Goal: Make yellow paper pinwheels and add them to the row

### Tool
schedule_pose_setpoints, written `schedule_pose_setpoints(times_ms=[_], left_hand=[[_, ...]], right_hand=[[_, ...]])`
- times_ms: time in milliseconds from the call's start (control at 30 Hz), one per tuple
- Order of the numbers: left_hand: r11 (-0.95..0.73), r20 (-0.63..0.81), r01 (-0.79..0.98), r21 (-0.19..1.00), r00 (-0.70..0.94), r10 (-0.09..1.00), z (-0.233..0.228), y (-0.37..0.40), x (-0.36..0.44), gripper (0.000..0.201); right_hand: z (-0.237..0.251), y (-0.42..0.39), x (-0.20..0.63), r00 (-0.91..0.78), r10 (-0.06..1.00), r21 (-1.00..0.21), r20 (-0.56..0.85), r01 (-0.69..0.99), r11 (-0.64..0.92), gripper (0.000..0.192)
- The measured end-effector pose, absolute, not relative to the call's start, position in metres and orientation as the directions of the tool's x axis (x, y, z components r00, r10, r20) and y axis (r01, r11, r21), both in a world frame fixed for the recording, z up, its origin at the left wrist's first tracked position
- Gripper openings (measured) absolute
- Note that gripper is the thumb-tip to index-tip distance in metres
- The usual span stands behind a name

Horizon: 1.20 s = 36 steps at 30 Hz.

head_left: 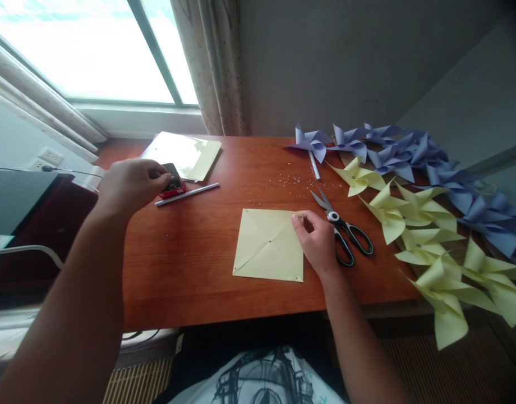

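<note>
A square of pale yellow paper [262, 252] lies flat on the table, with diagonal cuts and small holes at its centre and corners. My right hand [319, 238] is closed on the paper's upper right corner, thumb on top. My left hand [136, 182] is over at the far left with its fingertips pinched together at a small black and red object [173, 188]. Whether anything is between those fingertips is hidden. Just beside my right hand rest scissors [340, 221] with black handles, blades parted. A thin silvery stick [188, 194] lies by the black and red object.
Stacked sheets [182, 154], partly in a shiny sleeve, lie at the back left. Tiny paper bits [298, 182] are scattered mid-table. Yellow pinwheels [428, 244] and purple pinwheels [409, 148] crowd the right side. One purple pinwheel [311, 140] has a stick.
</note>
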<state>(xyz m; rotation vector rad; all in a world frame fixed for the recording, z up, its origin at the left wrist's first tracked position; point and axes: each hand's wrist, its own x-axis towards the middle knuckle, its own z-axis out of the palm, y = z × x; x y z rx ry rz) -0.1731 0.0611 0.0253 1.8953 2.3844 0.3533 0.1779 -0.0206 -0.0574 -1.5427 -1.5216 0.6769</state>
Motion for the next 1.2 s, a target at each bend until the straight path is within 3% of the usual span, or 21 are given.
schedule_pose_setpoints(times_ms=[100,133,200,267,433,533,633,733,800,867,933,1000,1200], left_hand=[[0.121,0.097,0.781,0.612,-0.226,0.969,0.021,0.052,-0.164,0.026],[0.096,0.088,0.714,0.694,-0.217,0.972,0.019,0.048,-0.159,0.026],[0.063,0.072,0.612,0.788,-0.193,0.978,0.016,0.042,-0.149,0.024],[0.037,0.08,0.588,0.808,-0.171,0.982,0.014,0.039,-0.141,0.023],[0.008,0.141,0.725,0.689,-0.144,0.98,0.012,0.041,-0.149,0.03],[0.147,0.172,0.899,0.414,-0.235,0.956,0.011,0.044,-0.165,0.035],[0.247,0.181,0.957,0.153,-0.273,0.945,0.009,0.046,-0.178,0.04],[0.242,0.166,0.959,0.146,-0.265,0.95,0.006,0.045,-0.182,0.04],[0.218,0.169,0.947,0.235,-0.261,0.951,0.006,0.043,-0.179,0.037],[0.184,0.149,0.888,0.422,-0.268,0.952,0.007,0.041,-0.173,0.033],[0.142,0.098,0.738,0.66,-0.272,0.957,0.009,0.038,-0.165,0.031],[0.107,0.046,0.559,0.822,-0.252,0.967,0.011,0.035,-0.155,0.027],[0.085,-0.059,0.246,0.965,-0.111,0.992,0.008,0.033,-0.124,0.017]], right_hand=[[-0.056,-0.021,0.178,0.111,0.978,-0.848,0.179,0.522,0.096,0.025],[-0.056,-0.02,0.178,0.112,0.977,-0.845,0.181,0.525,0.096,0.025],[-0.056,-0.02,0.178,0.114,0.976,-0.84,0.185,0.534,0.097,0.024],[-0.055,-0.02,0.178,0.116,0.976,-0.839,0.185,0.535,0.096,0.024],[-0.054,-0.021,0.177,0.117,0.977,-0.844,0.176,0.529,0.089,0.025],[-0.054,-0.021,0.177,0.119,0.977,-0.846,0.175,0.526,0.088,0.025],[-0.055,-0.021,0.178,0.114,0.977,-0.841,0.178,0.533,0.09,0.024],[-0.055,-0.021,0.178,0.112,0.978,-0.838,0.176,0.538,0.089,0.024],[-0.056,-0.021,0.179,0.111,0.978,-0.838,0.174,0.538,0.088,0.025],[-0.056,-0.021,0.179,0.111,0.979,-0.839,0.173,0.538,0.088,0.024],[-0.057,-0.021,0.179,0.109,0.979,-0.838,0.174,0.539,0.089,0.024],[-0.057,-0.021,0.179,0.105,0.979,-0.839,0.175,0.537,0.092,0.024],[-0.06,-0.02,0.178,0.123,0.972,-0.843,0.202,0.527,0.108,0.019]])
